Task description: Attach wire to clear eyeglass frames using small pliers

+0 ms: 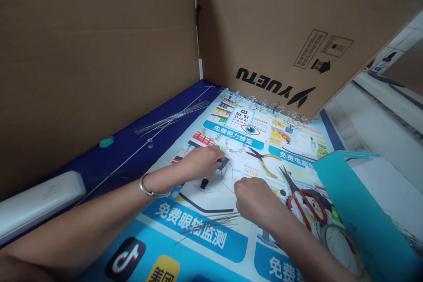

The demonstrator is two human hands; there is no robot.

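Note:
My left hand (201, 161) rests on a printed poster (185, 176), its fingers closed at the end of a strand of clear beads (231, 150) on wire. A silver bangle (148, 187) circles that wrist. My right hand (253, 198) is curled to the right of it, with a thin wire (229, 188) running towards its fingertips. The fingers hide whatever they may hold. Yellow-handled pliers (264, 161) lie just beyond my right hand, and red-handled scissors (306, 205) lie to its right.
Tall cardboard boards (99, 53) stand at the far and left sides. Clear beaded strands (264, 103) lie along the poster's far edge. Loose wires (211, 222) lie on the poster, with more on a dark blue surface (125, 150). A teal folder (360, 211) stands at right.

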